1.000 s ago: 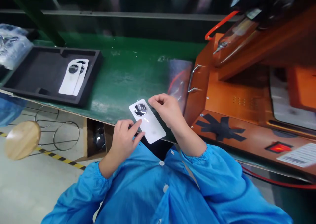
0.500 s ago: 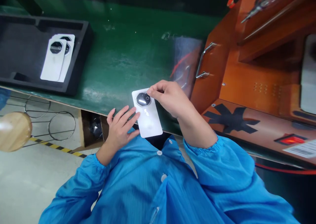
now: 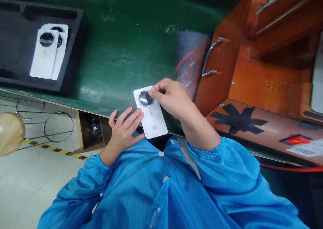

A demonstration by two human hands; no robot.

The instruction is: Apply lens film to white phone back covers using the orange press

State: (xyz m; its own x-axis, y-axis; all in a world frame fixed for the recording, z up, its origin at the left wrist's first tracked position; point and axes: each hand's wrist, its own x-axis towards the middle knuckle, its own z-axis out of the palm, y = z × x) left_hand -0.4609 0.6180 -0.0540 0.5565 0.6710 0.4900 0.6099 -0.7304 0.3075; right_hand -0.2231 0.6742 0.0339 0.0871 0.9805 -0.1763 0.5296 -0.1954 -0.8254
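A white phone back cover (image 3: 153, 124) with a dark octagonal camera window lies at the front edge of the green table, its lower end jutting past the edge. My left hand (image 3: 125, 131) rests at its left side, fingers spread and fingertips touching that edge. Over the upper right of the camera window, my right hand (image 3: 171, 98) has thumb and forefinger pinched together. Whatever sits between those fingertips is too small or hidden to make out.
A black tray (image 3: 75, 50) at left holds several stacked white phone back covers (image 3: 44, 62). To the right stands an orange machine (image 3: 227, 59) with a metal handle and a lit red switch (image 3: 296, 140). A clear plastic sheet (image 3: 191, 47) lies beside it. A round stool (image 3: 11, 133) is at lower left.
My right fingertips have shifted slightly left, further over the camera window. The left hand stays at the cover's side. The tray appears further left as the view turns a little.
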